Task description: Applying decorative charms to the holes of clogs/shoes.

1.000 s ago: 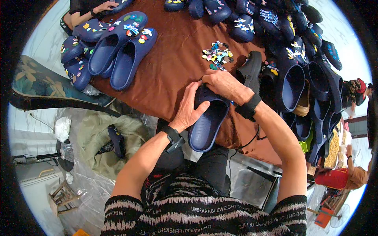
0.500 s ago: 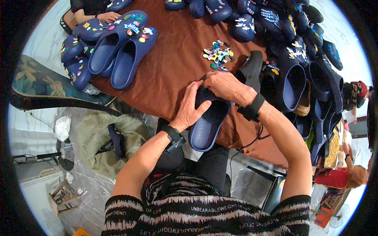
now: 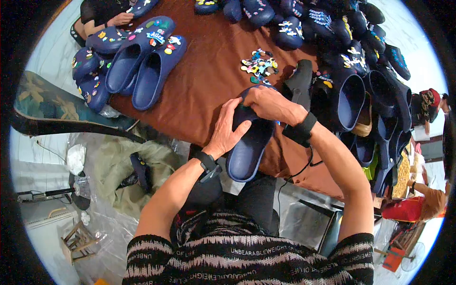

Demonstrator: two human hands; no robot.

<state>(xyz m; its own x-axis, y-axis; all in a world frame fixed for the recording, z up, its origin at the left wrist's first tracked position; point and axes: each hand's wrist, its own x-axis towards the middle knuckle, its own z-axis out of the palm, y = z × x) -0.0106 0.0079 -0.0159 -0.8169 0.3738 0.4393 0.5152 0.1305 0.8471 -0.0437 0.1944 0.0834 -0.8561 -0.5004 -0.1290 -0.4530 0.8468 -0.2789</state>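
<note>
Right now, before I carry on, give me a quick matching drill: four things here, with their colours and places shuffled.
1. Clog
2. Charm pile
3. Sack
4. Tablecloth

A. Olive, at the left, lower than the table
B. Brown, beneath the charms
C. Navy, gripped by the left hand, right hand at its toe
D. Multicoloured, beyond the hands

Pairs: 1-C, 2-D, 3-A, 4-B.

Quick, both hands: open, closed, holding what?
Left hand: holding the blue clog at its side.
Right hand: curled over the clog's front; what it grips, if anything, cannot be told.
</note>
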